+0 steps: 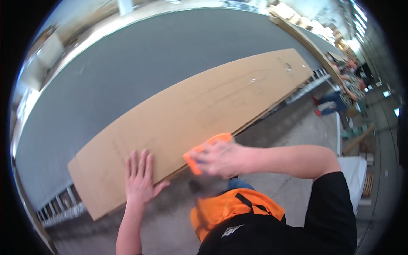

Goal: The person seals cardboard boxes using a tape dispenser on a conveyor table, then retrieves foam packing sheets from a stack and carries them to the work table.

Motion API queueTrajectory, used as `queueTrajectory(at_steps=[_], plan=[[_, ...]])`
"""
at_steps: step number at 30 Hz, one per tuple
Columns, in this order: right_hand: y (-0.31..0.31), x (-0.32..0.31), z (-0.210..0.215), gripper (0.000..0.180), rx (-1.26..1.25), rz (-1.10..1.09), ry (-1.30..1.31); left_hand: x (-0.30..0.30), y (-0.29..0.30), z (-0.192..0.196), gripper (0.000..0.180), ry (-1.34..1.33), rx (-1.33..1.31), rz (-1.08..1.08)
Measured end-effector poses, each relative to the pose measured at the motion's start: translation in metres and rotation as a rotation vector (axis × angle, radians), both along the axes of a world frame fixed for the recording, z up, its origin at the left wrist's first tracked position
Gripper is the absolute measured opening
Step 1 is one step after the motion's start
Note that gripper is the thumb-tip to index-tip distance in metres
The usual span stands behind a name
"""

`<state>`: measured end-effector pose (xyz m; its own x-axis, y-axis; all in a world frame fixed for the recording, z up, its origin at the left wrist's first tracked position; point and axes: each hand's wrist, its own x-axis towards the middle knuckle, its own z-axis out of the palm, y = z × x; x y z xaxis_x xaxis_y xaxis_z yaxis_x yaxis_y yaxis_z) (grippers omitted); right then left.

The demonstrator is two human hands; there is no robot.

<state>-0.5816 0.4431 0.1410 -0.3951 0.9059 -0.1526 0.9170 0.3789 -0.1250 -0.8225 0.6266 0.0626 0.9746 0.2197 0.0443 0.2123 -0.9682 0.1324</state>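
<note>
A long flat cardboard box [170, 114] lies slantwise across the grey surface, from the near left to the far right. My left hand [141, 182] rests on its near edge toward the left, palm down with the fingers stretched out. Along the same edge, further right, my right hand [221, 157] grips a bright orange object [193, 163] with a rounded outline. Motion blurs that hand, and the object's exact kind cannot be made out. Its orange part shows on both sides of my fingers, over the box's near edge.
Beneath the box spreads a wide grey surface [106, 76], with a ladder-like metal frame [61, 208] along its near side. A wooden beam [304, 40] borders it at the far right. Another person [346, 93] is beyond, at the right. Grey concrete floor [293, 123] lies below.
</note>
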Motion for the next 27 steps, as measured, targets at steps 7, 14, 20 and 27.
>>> queueTrajectory(at_steps=[7,14,20,27], plan=[[0.001,-0.021,0.005,0.023,-0.074,-0.071,-0.029,-0.012,0.005,-0.021,0.11,0.089,0.104,0.038],[-0.116,0.16,-0.004,0.031,-0.003,-0.241,-0.02,-0.029,0.007,-0.02,0.119,0.152,0.177,0.05],[-0.195,0.29,0.013,0.055,-0.025,-0.186,-0.251,0.197,-0.124,0.005,0.111,0.262,0.021,-0.023],[-0.191,0.3,-0.012,0.021,0.113,-0.12,0.057,0.368,-0.212,-0.01,0.102,0.164,0.11,-0.06]])
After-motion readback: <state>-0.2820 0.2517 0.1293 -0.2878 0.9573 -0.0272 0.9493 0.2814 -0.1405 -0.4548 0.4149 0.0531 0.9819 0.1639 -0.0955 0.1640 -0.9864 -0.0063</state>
